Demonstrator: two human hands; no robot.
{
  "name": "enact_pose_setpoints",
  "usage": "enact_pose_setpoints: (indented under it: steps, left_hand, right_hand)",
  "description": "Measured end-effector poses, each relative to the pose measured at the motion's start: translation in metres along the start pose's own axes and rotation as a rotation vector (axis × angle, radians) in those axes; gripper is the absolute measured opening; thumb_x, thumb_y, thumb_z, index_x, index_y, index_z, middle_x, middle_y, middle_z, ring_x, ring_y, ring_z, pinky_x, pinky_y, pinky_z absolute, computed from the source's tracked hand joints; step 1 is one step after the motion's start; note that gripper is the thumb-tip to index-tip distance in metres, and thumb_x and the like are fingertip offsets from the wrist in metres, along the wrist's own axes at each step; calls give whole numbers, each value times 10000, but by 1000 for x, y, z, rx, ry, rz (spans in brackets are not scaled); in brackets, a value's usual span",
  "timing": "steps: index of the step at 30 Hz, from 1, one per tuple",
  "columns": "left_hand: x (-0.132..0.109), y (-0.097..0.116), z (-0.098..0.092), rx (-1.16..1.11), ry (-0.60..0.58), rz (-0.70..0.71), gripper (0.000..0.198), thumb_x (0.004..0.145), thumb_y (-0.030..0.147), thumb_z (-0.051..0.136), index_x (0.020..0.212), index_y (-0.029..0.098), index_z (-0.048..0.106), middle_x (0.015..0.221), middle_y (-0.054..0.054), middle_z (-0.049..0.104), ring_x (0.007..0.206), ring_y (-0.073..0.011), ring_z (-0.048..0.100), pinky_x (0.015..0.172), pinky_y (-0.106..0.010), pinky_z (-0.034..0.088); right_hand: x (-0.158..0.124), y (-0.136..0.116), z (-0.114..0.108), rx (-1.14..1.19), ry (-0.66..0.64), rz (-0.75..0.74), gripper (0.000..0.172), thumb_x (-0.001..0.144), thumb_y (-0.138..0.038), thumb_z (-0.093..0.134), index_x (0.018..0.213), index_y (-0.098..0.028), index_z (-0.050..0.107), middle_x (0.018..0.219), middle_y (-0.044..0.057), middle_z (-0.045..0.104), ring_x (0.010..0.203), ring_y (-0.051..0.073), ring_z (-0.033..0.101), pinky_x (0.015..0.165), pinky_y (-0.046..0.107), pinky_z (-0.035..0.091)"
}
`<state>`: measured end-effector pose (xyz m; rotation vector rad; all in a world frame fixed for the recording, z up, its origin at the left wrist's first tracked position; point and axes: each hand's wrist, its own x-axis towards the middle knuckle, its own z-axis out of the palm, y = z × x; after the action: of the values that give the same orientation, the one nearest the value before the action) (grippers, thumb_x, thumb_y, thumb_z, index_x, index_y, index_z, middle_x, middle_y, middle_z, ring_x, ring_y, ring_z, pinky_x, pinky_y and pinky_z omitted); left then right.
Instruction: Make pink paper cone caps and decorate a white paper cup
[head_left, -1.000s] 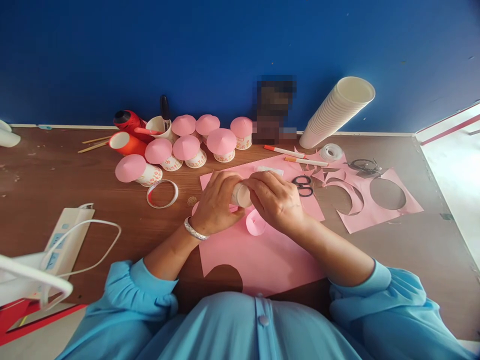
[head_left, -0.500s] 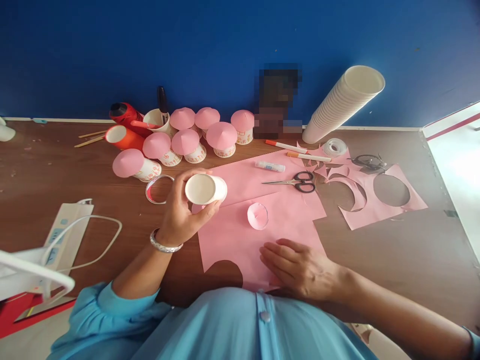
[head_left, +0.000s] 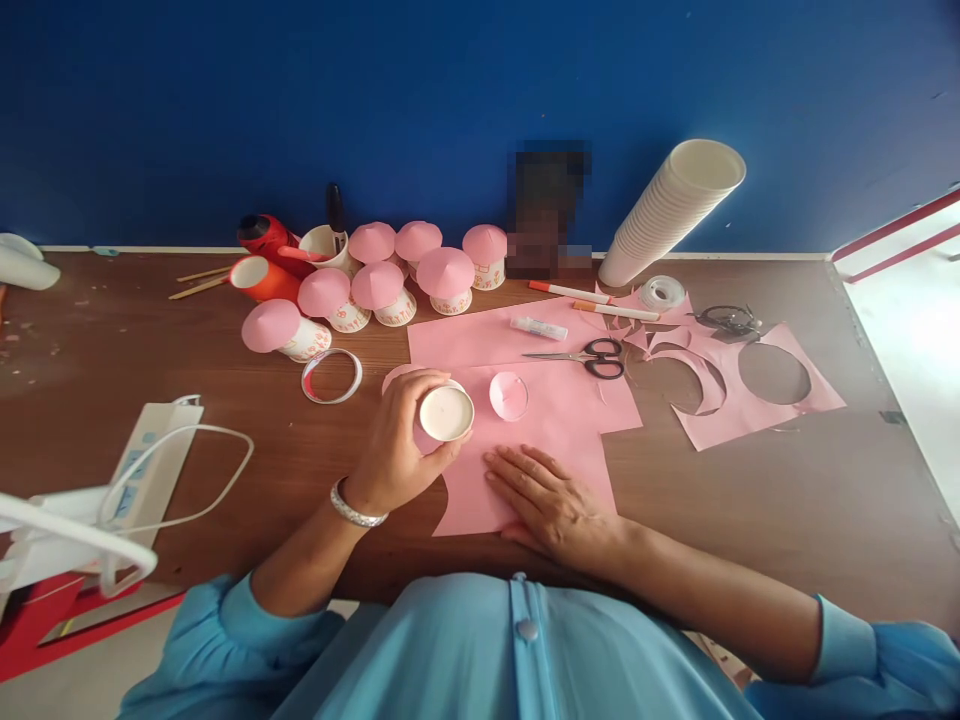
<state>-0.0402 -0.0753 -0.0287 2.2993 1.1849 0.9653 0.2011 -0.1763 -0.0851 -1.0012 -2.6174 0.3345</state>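
My left hand (head_left: 397, 440) is wrapped round a white paper cup (head_left: 447, 413), held over the left part of the pink paper. A round, pale end of the cup faces up at me and looks like its base. My right hand (head_left: 555, 505) lies flat on the pink paper (head_left: 480, 490), fingers stretched out, near its front edge. Between the hands and a little beyond them, a small pink paper cone (head_left: 508, 397) rests on the sheet. Farther back on the paper are black-handled scissors (head_left: 592, 356) and a glue stick (head_left: 538, 328).
Several cups with pink cone roofs (head_left: 445, 275) stand at the back left. A tape ring (head_left: 332, 376) and a power strip (head_left: 154, 460) lie left. A tall cup stack (head_left: 667, 215) leans against the blue wall. Two markers (head_left: 616, 311), clear tape (head_left: 663, 292) and cut paper scraps (head_left: 705, 430) lie right.
My left hand has moved right and nearer to me, turning the cup so its other end faces up. My right hand has shifted left, and the pink paper has slid at its front.
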Motion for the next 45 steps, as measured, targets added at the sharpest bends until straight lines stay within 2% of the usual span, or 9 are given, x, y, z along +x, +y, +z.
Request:
enact_pose_setpoints:
  steps: [11,22,28,30,33,37,41,43,45]
  left_hand:
    - [3,-18,40,-104,-37,-81,468,895,295,738,1297,225,507,1259,-131,676,1189,-289,677,1039,-490,575]
    - [9,-24,54,-223,-53,-173,539,888,302,763,1346,220,491,1338,-148,665,1259,-284,663,1079,-489,567]
    - [-2,-21,38,-164,-82,-90,863,878,403,788,1575,225,310,1572,-221,494,1467,-367,507,1182,-581,481]
    - [-3,-17,25,-147,-13,-59,815,928,374,724,1600,230,287,1577,-222,478,1475,-361,495,1179,-568,487]
    - [5,-10,4,-47,175,29,733,923,309,714,1565,240,367,1503,-175,536,1410,-346,550,1174,-577,488]
    - [25,5,-20,82,329,137,709,892,337,742,1525,291,425,1425,-111,563,1321,-318,592,1096,-535,557]
    - [30,22,-21,199,75,272,505,1003,443,617,1416,170,513,1185,-140,717,1093,-282,713,914,-421,619]
    - [23,29,-12,190,-62,336,224,1055,318,541,1205,166,608,961,-69,757,827,-189,738,731,-303,594]
    - [12,34,-1,156,-138,319,193,1063,328,528,1034,166,628,869,-43,750,738,-172,728,657,-282,560]
  right_hand:
    - [10,9,-7,28,41,42,478,1021,-346,613,1417,-77,619,1507,180,620,1404,307,595,1182,493,516]
    - [9,50,-57,-98,229,134,201,1024,-202,585,1179,-142,699,1095,129,787,952,227,741,780,349,630]
    - [49,112,-72,-249,297,427,299,1019,-234,576,1302,-173,649,1234,144,735,1117,292,651,851,401,566]
    - [69,134,-66,-272,269,473,322,998,-240,602,1306,-154,643,1288,169,714,1177,334,599,909,450,538]
    - [89,150,-57,-236,237,495,151,974,-176,583,1040,-144,715,1081,178,760,1066,340,617,928,471,495]
    - [89,119,-68,-159,298,448,190,1021,-235,531,1105,-160,684,999,139,759,902,283,661,809,404,504]
    - [67,64,-92,495,362,228,162,999,-316,656,1126,-226,699,957,53,764,823,195,695,743,320,525]
    - [56,44,-94,726,347,289,181,984,-353,688,1108,-225,718,906,40,758,801,183,692,724,310,537]
    - [48,30,-86,905,335,433,243,966,-428,706,1070,-210,732,852,33,734,695,153,635,631,288,522]
